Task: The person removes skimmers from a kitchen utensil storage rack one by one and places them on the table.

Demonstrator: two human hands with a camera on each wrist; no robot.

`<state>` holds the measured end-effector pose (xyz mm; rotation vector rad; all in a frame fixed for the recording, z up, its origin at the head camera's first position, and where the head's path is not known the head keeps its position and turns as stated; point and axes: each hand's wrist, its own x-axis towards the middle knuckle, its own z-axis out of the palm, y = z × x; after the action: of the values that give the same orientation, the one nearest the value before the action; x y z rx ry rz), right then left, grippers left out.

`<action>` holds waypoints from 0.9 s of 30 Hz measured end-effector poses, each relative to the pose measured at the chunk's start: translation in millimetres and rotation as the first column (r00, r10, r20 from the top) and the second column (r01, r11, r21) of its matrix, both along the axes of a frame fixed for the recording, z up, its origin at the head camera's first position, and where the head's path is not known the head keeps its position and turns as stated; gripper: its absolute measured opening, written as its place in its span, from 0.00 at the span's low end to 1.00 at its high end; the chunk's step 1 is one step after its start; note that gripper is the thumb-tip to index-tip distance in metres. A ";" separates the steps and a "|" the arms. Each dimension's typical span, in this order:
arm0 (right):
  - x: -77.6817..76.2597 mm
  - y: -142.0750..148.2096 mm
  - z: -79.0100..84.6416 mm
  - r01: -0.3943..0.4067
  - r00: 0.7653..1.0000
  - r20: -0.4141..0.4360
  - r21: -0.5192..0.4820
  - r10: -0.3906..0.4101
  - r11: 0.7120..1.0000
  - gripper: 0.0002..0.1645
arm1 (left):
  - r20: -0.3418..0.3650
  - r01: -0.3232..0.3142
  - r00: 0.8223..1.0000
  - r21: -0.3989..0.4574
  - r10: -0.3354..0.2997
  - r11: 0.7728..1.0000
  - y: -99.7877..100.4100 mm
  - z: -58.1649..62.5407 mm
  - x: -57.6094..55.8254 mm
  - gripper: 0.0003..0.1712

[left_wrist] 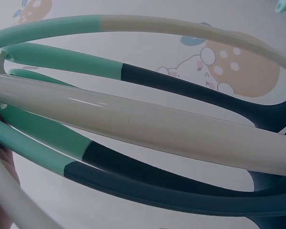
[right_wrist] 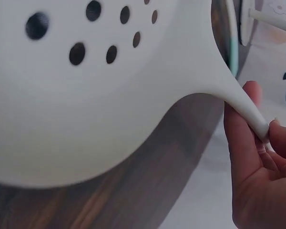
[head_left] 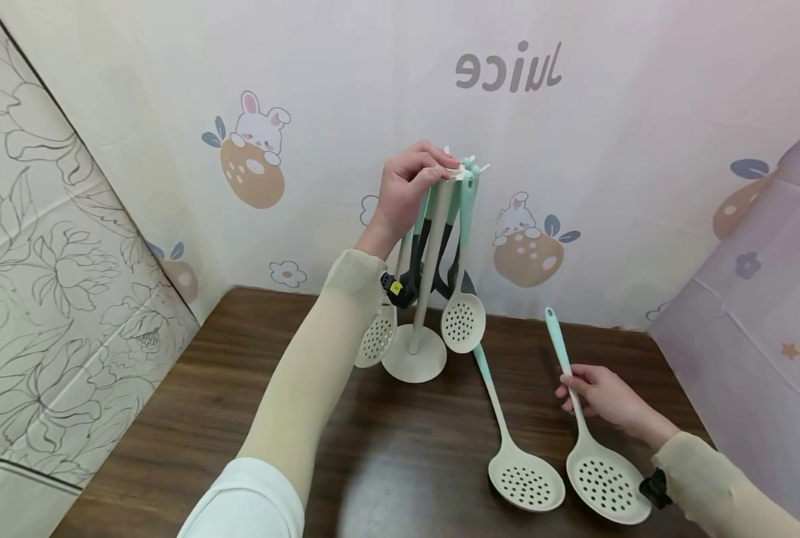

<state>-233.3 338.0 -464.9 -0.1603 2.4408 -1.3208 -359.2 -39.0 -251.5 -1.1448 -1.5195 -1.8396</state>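
Observation:
My left hand grips the top of a white utensil rack, fingers and thumb at its hooks. Mint-handled utensils hang around the pole, some with dark lower parts. Among them are a small slotted spoon on the right and another white perforated utensil on the left. To the right, my right hand pinches the pale handle of a large skimmer between thumb and fingers. The right wrist view shows its holed bowl close up. A second skimmer lies beside it.
The dark wooden table reaches back to a printed curtain with rabbits and fruit. A floral panel bounds the left side, and a pale patterned curtain the right.

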 end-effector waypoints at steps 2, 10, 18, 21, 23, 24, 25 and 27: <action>-0.2 -1.1 -4.2 -0.004 1.000 0.011 -0.002 0.004 1.000 0.18 | 0.007 0.001 1.000 0.001 -0.001 1.000 0.4 0.2 0.0 0.12; 0.2 -10.0 -20.5 0.001 0.997 0.074 -0.016 0.000 1.000 0.17 | 0.015 -0.008 1.000 -0.003 0.008 1.000 0.4 1.2 0.3 0.12; 0.9 -15.1 -30.1 0.009 0.996 0.090 -0.043 -0.005 0.999 0.16 | 0.015 -0.016 1.000 -0.007 0.016 1.000 0.0 0.6 0.8 0.13; 2.0 -16.0 -31.9 0.016 0.995 0.102 -0.059 -0.009 0.998 0.16 | 0.020 -0.017 1.000 -0.009 0.017 1.000 0.1 0.8 1.3 0.12; 2.7 -16.0 -32.7 0.010 0.994 0.109 -0.073 -0.002 0.997 0.17 | 0.025 -0.019 1.000 -0.011 0.019 1.000 0.2 1.1 1.4 0.12; 2.8 -16.0 -33.3 0.010 0.993 0.115 -0.079 -0.001 0.997 0.18 | 0.025 -0.018 1.000 -0.011 0.019 1.000 0.1 0.9 1.4 0.12; 3.3 -16.4 -33.6 0.011 0.993 0.120 -0.085 -0.001 0.996 0.18 | 0.024 -0.019 1.000 -0.012 0.019 1.000 0.1 0.8 1.3 0.12; 4.1 -17.1 -34.5 0.010 0.992 0.127 -0.086 0.001 0.996 0.18 | 0.022 -0.018 1.000 -0.012 0.019 1.000 0.1 0.3 0.9 0.12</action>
<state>-229.1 320.9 -499.4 -0.0898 2.2820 -1.3951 -358.3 -39.0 -251.2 -1.1156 -1.5496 -1.8391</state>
